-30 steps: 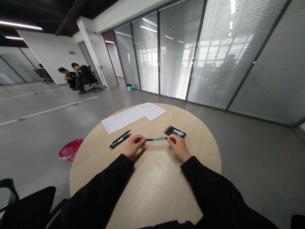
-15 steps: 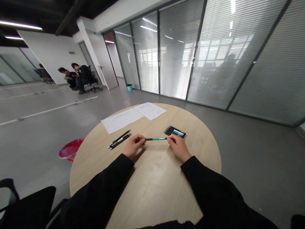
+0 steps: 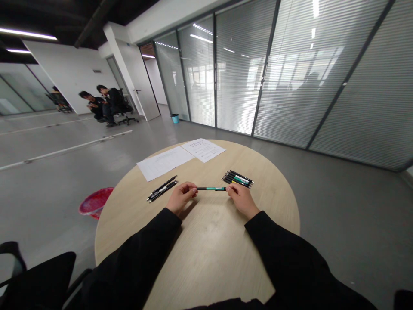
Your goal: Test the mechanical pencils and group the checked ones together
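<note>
A green and black pen [image 3: 211, 188] is held level above the round table, stretched between my two hands. My left hand [image 3: 182, 197] pinches its black end, and my right hand [image 3: 241, 199] pinches the opposite end. Just beyond my right hand lies a row of several pens [image 3: 238, 177], mostly black, with green, white and yellow parts; my fingers partly hide the nearest ones. To the left of my left hand rests a smaller group of black pens [image 3: 162, 189], one with a white part.
Two printed paper sheets [image 3: 166, 162] lie at the far side of the wooden table [image 3: 206, 249]. A red basin [image 3: 95, 202] stands on the floor to the left, near a black chair [image 3: 41, 275]. Two people [image 3: 108, 103] sit or crouch in the background.
The pen has turned slightly about its long axis, so its clip shows differently. Both hands stay in nearly the same place.
</note>
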A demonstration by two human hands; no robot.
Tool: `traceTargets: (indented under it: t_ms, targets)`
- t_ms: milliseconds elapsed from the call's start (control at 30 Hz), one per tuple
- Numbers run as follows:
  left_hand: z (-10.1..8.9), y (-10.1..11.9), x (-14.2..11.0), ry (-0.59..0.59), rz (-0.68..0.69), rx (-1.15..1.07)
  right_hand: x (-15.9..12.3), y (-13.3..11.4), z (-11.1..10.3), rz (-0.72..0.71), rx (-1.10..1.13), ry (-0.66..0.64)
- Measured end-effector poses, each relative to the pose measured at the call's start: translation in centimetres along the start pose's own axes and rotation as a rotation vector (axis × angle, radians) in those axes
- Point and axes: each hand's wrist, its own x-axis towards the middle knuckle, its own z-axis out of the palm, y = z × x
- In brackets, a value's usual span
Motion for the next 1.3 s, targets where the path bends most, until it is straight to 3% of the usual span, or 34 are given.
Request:
traceTargets:
  t_ms: [400,667,833,1100,1300]
  targets:
    - [0.2,0.0,-0.2,-0.04,-0.03,0.001,-0.7,-0.5,-0.4,-0.043,-0.053,-0.044]
    - [0.3,0.0,-0.4,-0.061,-0.044,0.055,-1.5,-1.3,-0.6,-0.113,-0.317,-0.129]
    - [0.6,0.0,-0.6,-0.102,0.016,0.191,-2.3,-0.6,-1.8,-0.144,-0.441,-0.148]
    - [0.6,-0.1,-0.8,-0.093,0.085,0.335,-3.4,2.2,-5.2,0.008,-0.647,-0.048]
    - [0.4,-0.6,-0.5,-0.124,0.085,0.37,-3.1,2.2,-5.2,0.075,-0.711,-0.031]
